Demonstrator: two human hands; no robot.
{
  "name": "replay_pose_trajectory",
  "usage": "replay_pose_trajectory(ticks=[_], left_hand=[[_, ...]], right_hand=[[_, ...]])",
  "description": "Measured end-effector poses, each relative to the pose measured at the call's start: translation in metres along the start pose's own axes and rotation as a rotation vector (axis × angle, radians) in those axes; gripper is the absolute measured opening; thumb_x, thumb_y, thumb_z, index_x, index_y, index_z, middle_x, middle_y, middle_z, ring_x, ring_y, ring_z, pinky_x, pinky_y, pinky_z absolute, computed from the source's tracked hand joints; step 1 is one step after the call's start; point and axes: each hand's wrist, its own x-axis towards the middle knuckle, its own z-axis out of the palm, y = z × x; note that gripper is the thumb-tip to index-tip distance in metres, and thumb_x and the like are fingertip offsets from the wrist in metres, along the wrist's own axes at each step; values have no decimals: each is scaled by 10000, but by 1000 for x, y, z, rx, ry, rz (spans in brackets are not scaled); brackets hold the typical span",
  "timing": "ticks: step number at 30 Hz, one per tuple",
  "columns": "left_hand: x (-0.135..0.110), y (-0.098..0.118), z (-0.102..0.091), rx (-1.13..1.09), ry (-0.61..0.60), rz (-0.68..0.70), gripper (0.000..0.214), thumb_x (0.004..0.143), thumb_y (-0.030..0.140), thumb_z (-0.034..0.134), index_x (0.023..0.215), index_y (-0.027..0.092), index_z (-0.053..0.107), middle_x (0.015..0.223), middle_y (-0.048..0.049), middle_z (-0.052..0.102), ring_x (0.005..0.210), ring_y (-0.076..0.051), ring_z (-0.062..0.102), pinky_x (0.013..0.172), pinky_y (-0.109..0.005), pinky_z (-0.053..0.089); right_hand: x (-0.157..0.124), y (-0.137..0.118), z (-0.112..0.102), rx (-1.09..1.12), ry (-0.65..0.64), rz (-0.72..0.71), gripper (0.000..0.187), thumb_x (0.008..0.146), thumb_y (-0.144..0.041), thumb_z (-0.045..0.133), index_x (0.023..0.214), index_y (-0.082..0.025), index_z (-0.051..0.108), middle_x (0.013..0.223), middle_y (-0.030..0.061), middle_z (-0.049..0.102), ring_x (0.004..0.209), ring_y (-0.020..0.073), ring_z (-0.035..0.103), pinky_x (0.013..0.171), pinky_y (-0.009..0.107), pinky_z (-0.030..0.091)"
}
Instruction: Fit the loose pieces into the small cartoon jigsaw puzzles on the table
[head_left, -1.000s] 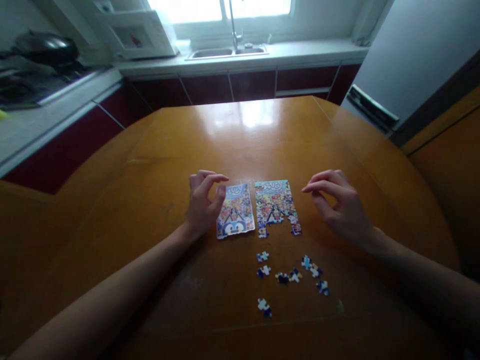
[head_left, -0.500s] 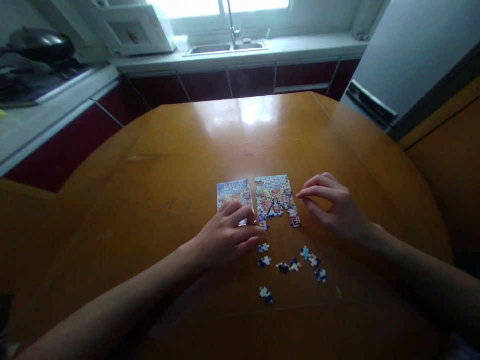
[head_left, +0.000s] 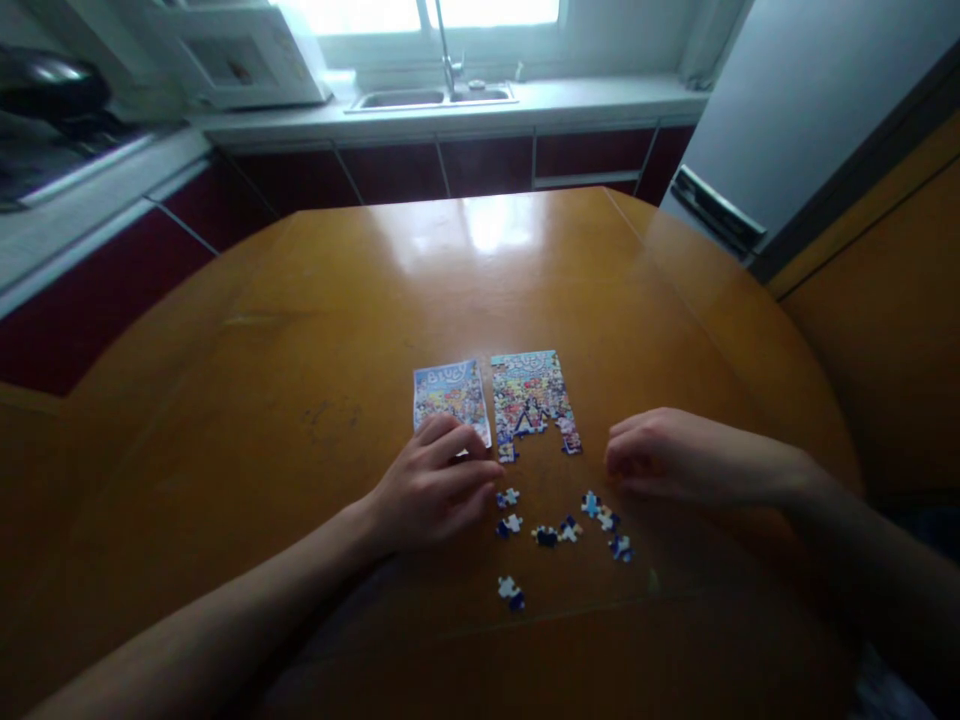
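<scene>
A jigsaw puzzle (head_left: 531, 385) with a crowded cartoon picture lies on the table, with a gap in its lower edge. Beside it on the left is a picture card (head_left: 450, 388) with a matching design, its lower part hidden by my left hand (head_left: 442, 480). That hand rests with fingers apart, fingertips close to the puzzle's lower left corner. My right hand (head_left: 645, 450) is curled on the table right of the puzzle, apart from it; no piece shows in its fingers. Below the puzzle lie several loose pieces, among them a light blue piece (head_left: 591, 503) and a dark piece (head_left: 546, 536).
The wooden table (head_left: 360, 300) has a rounded outline. Behind it stand a counter with a sink (head_left: 405, 98) and a microwave (head_left: 244, 60). A pan (head_left: 56, 85) sits on the stove at left, and a fridge (head_left: 810, 110) stands at right.
My right hand has drawn back from the puzzle's right edge toward me, its fingers curling in. The left hand stays by the puzzle's lower left corner. The whole view has shifted slightly.
</scene>
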Motion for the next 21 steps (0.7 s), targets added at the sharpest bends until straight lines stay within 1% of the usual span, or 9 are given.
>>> replay_pose_trajectory(ticks=[2, 6, 10, 13, 15, 18, 21], left_hand=[[0, -1, 0, 1, -13, 9, 178, 839, 153, 653, 1002, 223, 666, 871, -33, 604, 820, -176, 492, 767, -341, 423], [2, -2, 0, 4, -34, 23, 163, 850, 163, 634, 997, 228, 663, 864, -30, 606, 817, -175, 498, 769, -346, 420], [5, -6, 1, 18, -30, 31, 159, 852, 170, 636, 996, 233, 660, 866, -26, 606, 810, -171, 494, 764, -346, 414], [6, -7, 2, 28, -18, 44, 158, 849, 167, 639, 994, 228, 660, 868, -27, 605, 810, -172, 491, 754, -345, 411], [6, -7, 2, 33, -7, 49, 153, 846, 160, 643, 986, 219, 662, 864, -31, 599, 809, -175, 487, 743, -343, 408], [8, -7, 3, 37, 4, 56, 144, 840, 149, 652, 970, 209, 663, 859, -34, 594, 805, -176, 478, 732, -340, 404], [8, -6, 3, 37, 3, 60, 150, 838, 145, 656, 973, 213, 661, 854, -31, 593, 801, -175, 475, 727, -338, 404]], right_hand=[[0, -2, 0, 29, -46, 12, 66, 855, -184, 641, 864, -205, 703, 834, 8, 701, 759, 141, 622, 700, 250, 435], [1, -3, 0, 72, -65, 14, 106, 839, -179, 666, 937, -212, 691, 908, 13, 708, 819, 156, 634, 718, 252, 442], [0, 0, -1, 82, -94, 24, 90, 838, -142, 639, 881, -206, 686, 847, 1, 703, 753, 141, 626, 680, 246, 438], [-1, 0, -2, 71, -88, 33, 82, 842, -135, 632, 842, -202, 680, 808, -3, 692, 721, 135, 617, 666, 245, 439], [-1, -1, -1, 66, -59, 12, 80, 844, -135, 642, 865, -202, 680, 857, 4, 693, 773, 141, 628, 703, 247, 452], [1, -3, 1, 72, -8, -49, 128, 846, -116, 644, 929, -204, 687, 973, 21, 686, 870, 149, 637, 777, 251, 465], [3, -4, 5, 87, -20, -123, 160, 860, -91, 618, 942, -203, 698, 991, 22, 686, 857, 137, 644, 785, 243, 475]])
